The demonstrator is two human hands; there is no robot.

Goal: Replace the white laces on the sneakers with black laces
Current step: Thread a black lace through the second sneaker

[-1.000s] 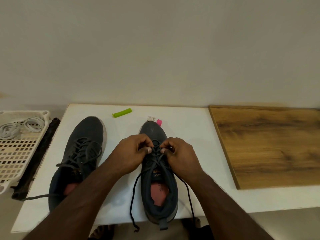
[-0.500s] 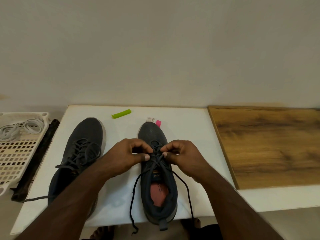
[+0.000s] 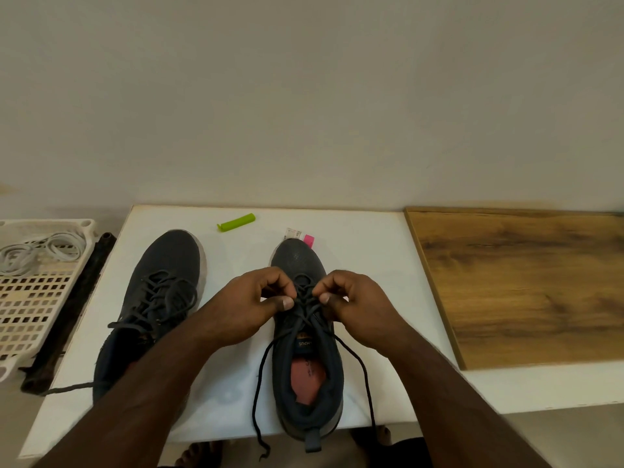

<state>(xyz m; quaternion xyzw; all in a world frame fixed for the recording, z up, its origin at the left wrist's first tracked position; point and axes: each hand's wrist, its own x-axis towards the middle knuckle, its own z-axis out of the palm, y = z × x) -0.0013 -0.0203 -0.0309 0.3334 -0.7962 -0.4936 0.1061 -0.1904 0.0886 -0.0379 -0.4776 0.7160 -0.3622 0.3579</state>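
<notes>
Both hands, left hand and right hand, pinch the black lace on the right sneaker; uneven pulling could leave mismatched ends.

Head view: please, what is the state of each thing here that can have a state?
left hand: fingers curled, pinches the black lace
right hand: fingers curled, pinches the black lace
black lace: threaded through the right sneaker, untied, both ends hang over the table edge
right sneaker: upright, black-laced, not tied
left sneaker: upright, black-laced, one end trails loose
white laces: removed, bundled in the basket
</notes>
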